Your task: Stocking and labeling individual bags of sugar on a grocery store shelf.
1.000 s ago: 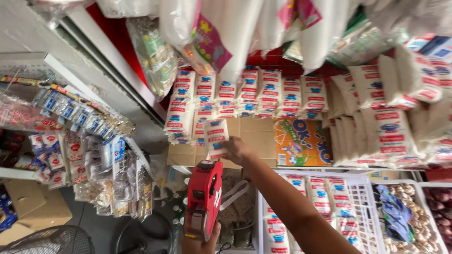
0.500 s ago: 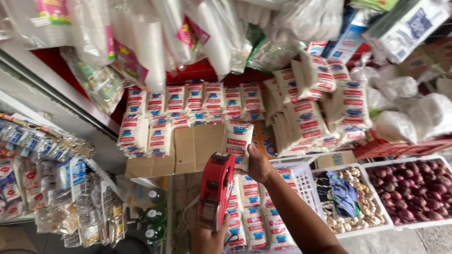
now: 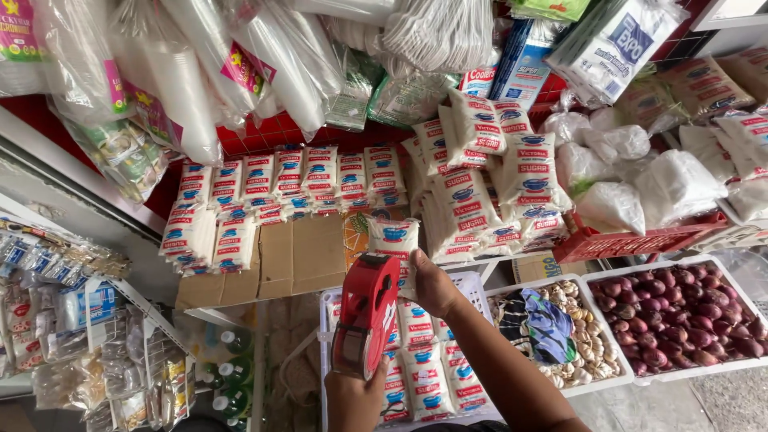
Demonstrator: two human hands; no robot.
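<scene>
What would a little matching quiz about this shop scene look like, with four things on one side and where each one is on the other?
Things:
1. red price-label gun
2. small white sugar bag
3. striped cloth
4. red onions

Places:
A. filling the white crate at far right
B. held in the left hand
C. lying on the garlic in the middle crate
D. held up by the right hand in front of the cardboard

Pairs: 1-B, 2-D, 3-C, 4-A
</scene>
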